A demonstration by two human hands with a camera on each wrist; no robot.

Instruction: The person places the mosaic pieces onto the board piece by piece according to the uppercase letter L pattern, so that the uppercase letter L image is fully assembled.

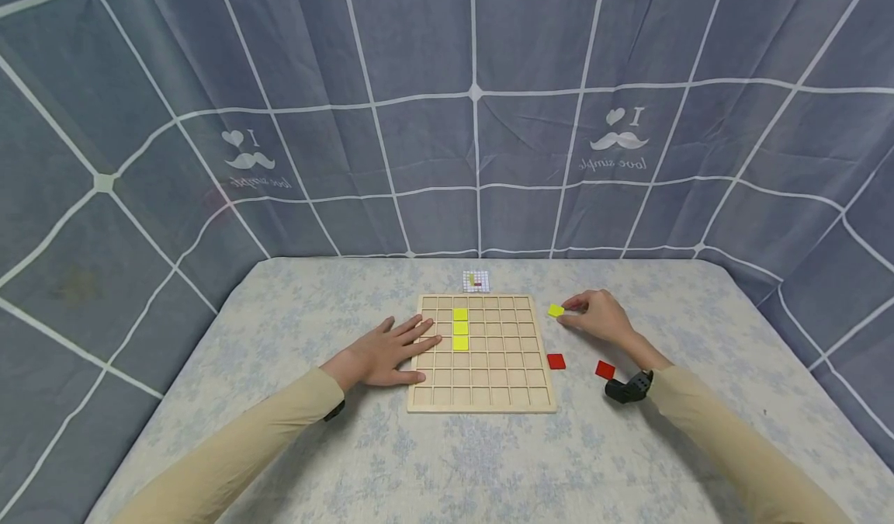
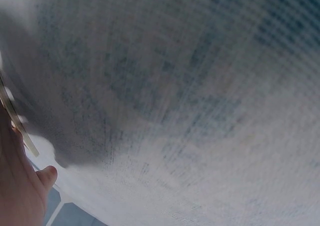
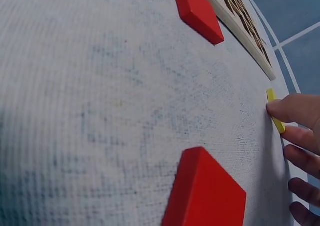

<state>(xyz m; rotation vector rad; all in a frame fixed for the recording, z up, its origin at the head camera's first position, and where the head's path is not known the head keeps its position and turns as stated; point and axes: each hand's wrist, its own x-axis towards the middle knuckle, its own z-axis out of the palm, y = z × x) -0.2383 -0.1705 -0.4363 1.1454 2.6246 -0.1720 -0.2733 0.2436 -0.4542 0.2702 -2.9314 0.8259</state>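
Observation:
A wooden grid board (image 1: pixel 489 388) lies on the table, with three yellow square tiles (image 1: pixel 460 328) in a column in its upper left part. My left hand (image 1: pixel 387 351) rests with spread fingers on the board's left edge. In the left wrist view only part of that hand (image 2: pixel 22 186) shows, beside the board's edge. To the right of the board, my right hand (image 1: pixel 597 316) pinches another yellow tile (image 1: pixel 556 310) between thumb and finger. The right wrist view shows this yellow tile (image 3: pixel 276 113) tilted, close over the cloth.
Two red square tiles lie right of the board, one (image 1: pixel 556 362) near its edge, the other (image 1: pixel 604 369) by the right wrist. A small printed grid card (image 1: pixel 476 281) sits behind the board. A blue checked curtain (image 1: pixel 433 159) encloses the patterned tablecloth (image 1: pixel 314 299).

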